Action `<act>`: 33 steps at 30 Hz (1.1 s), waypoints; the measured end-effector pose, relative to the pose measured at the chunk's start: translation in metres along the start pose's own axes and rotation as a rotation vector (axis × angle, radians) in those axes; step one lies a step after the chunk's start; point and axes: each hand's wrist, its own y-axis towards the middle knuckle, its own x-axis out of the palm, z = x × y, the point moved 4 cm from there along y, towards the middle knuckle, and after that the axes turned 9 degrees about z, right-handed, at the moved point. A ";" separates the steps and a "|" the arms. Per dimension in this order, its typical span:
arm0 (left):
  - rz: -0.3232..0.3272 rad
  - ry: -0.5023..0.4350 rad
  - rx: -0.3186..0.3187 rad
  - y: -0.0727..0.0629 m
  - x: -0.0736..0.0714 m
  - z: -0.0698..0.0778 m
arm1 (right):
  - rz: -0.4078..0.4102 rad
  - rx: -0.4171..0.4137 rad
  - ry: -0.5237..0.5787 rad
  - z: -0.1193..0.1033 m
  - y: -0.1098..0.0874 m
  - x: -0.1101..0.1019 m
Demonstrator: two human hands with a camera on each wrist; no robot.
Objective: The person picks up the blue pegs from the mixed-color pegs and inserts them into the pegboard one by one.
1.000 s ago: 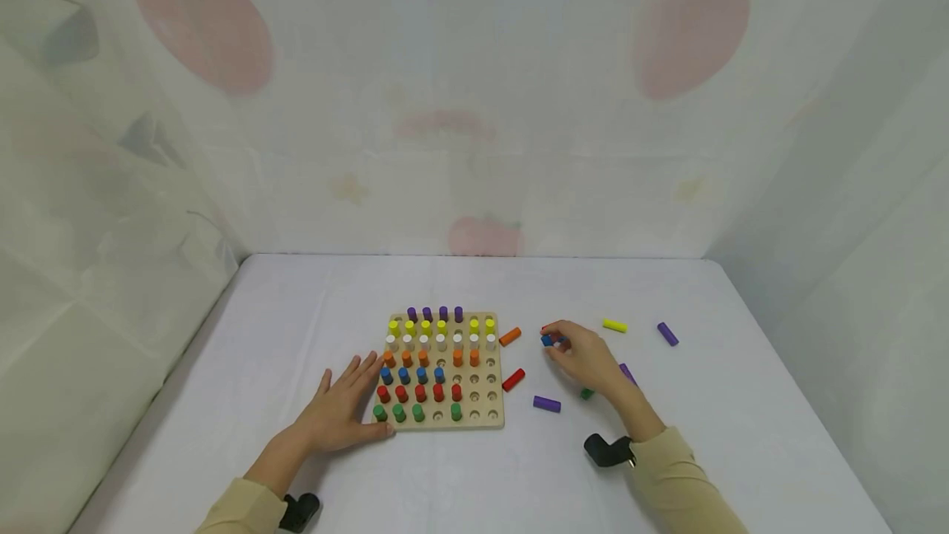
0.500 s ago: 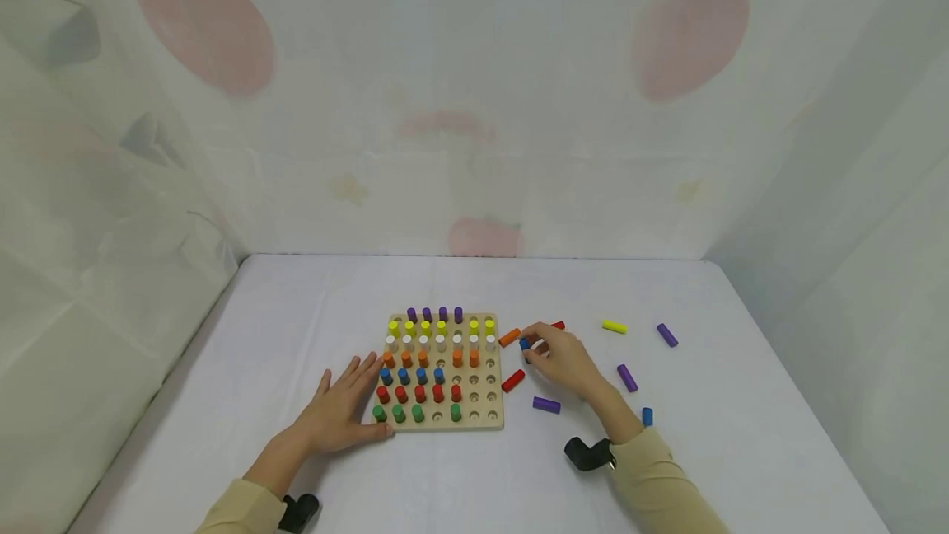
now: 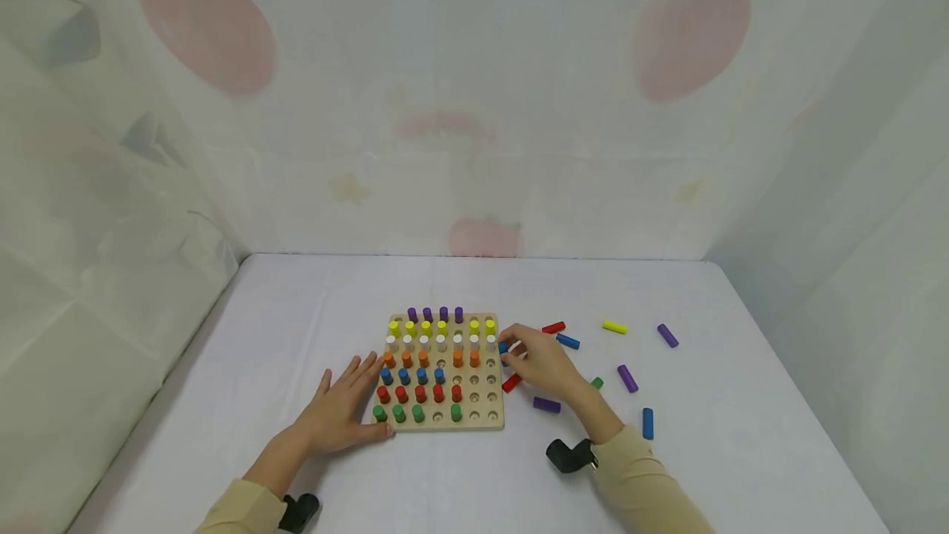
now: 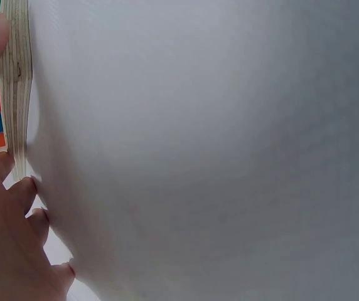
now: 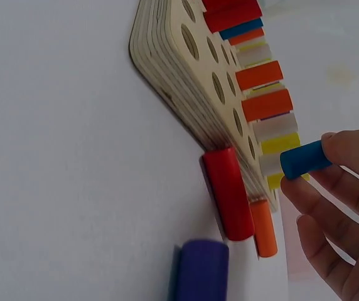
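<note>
Right hand (image 3: 544,363), lower centre of the head view, pinched a blue peg (image 5: 302,162), while left hand (image 3: 343,409) lay splayed against the pegboard (image 3: 483,388).

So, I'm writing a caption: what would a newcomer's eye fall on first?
Probably the wooden pegboard near the middle of the white table, with upright pegs in colored rows. Next, the right hand by the pegboard's right edge, pinching a blue peg. Large red fruit prints stand out high on the backdrop.
</note>
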 end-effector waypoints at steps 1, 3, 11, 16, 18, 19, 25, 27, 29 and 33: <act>0.001 0.001 0.001 0.000 0.000 0.000 | -0.003 -0.006 0.008 -0.001 0.000 0.001; 0.003 0.003 0.002 0.000 0.000 0.001 | -0.008 -0.017 0.018 -0.004 0.001 0.004; 0.006 0.007 0.006 0.000 -0.001 0.001 | -0.032 -0.052 0.022 -0.016 0.002 0.011; 0.005 0.005 0.004 0.000 0.000 0.000 | -0.059 -0.071 0.038 -0.023 0.002 0.016; 0.005 0.006 0.003 0.000 0.001 -0.001 | -0.067 -0.078 0.042 -0.025 0.002 0.019; 0.005 0.005 0.003 0.000 0.001 -0.001 | -0.070 -0.077 0.043 -0.026 0.002 0.020; 0.004 0.001 -0.001 0.000 0.001 -0.001 | -0.094 -0.060 0.052 -0.034 0.002 0.025; 0.003 0.002 -0.001 0.000 0.001 -0.001 | -0.103 -0.064 0.048 -0.035 0.002 0.027; 0.003 0.002 0.000 0.000 0.001 -0.002 | -0.107 -0.085 0.040 -0.037 0.002 0.030; 0.002 0.002 -0.002 0.000 0.001 -0.002 | -0.118 -0.107 0.029 -0.039 0.002 0.035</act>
